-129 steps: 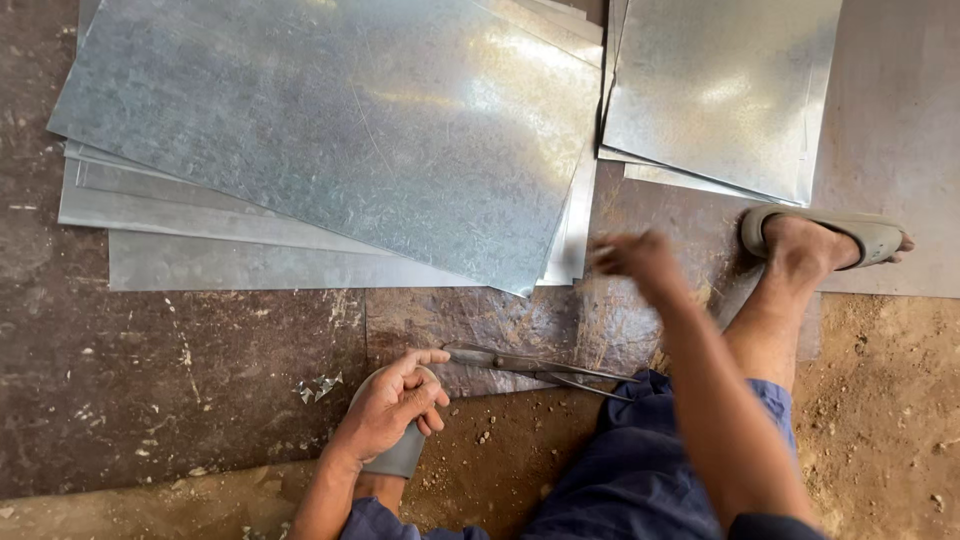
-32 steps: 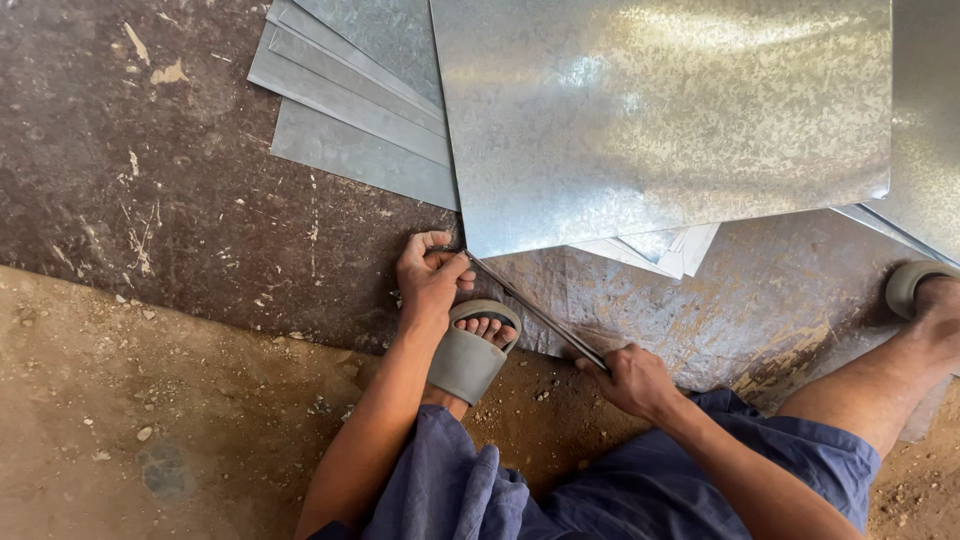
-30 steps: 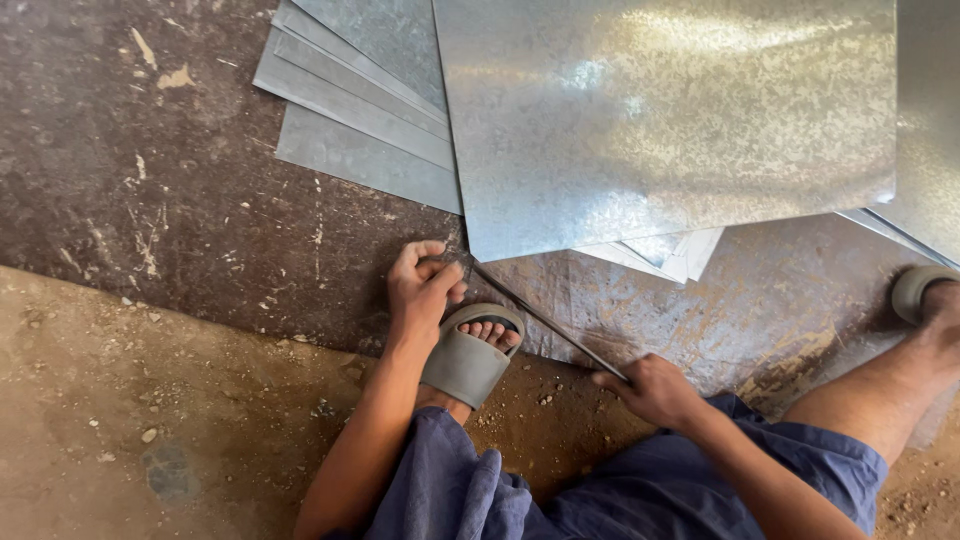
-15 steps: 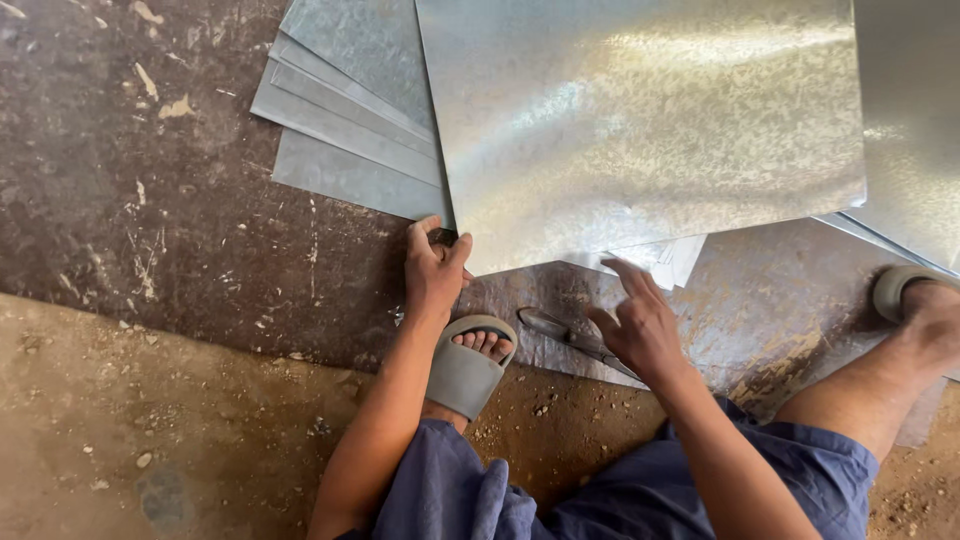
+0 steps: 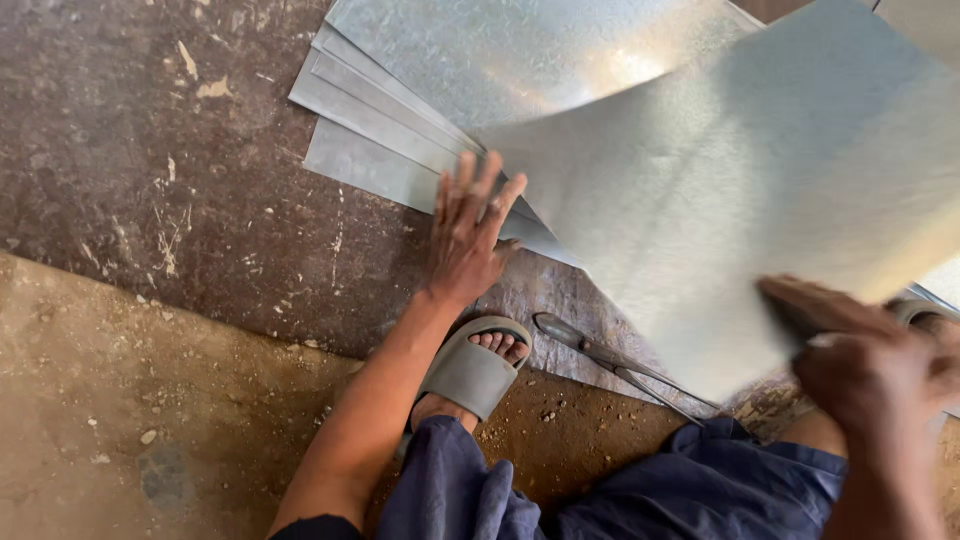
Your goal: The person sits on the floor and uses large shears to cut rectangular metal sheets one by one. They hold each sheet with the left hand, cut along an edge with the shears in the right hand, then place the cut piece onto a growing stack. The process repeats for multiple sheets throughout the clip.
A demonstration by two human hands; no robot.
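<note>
- So, the top metal sheet [image 5: 760,190] is tilted up off the pile, its near edge raised toward the camera and bowed a bit, shiny grey with a soft glare across it.
- The right hand [image 5: 860,365] has that near edge: fingers [image 5: 800,300] wrapped over the rim of the sheet, closed on it. It's blurred, so I can't tell how the thumb sits.
- The left hand [image 5: 468,235] is flat with fingers spread wide, palm down, pressing at the left corner of the raised sheet right where it meets the stack of sheets [image 5: 390,130] underneath. It isn't gripping anything, just laid on top.
- The stack is fanned out, several grey edges stepping out to the left, all lying flat on the floor [image 5: 150,200].
- A pair of tin snips [image 5: 615,358] lies on the floor just under the lifted sheet's lower corner, between the two hands, nobody touching it. One end disappears beneath the sheet.
- Left foot in a grey slide sandal [image 5: 470,372] sits just below the left wrist, right beside the snips' nearer end. Dark blue trousers [image 5: 650,490] fill the bottom of the view.
- The floor is a dark, scratched, stained slab in the upper part, then bare brownish dirt [image 5: 120,420] with pebbles and grit nearer the person. No walls showing, just ground.
</note>
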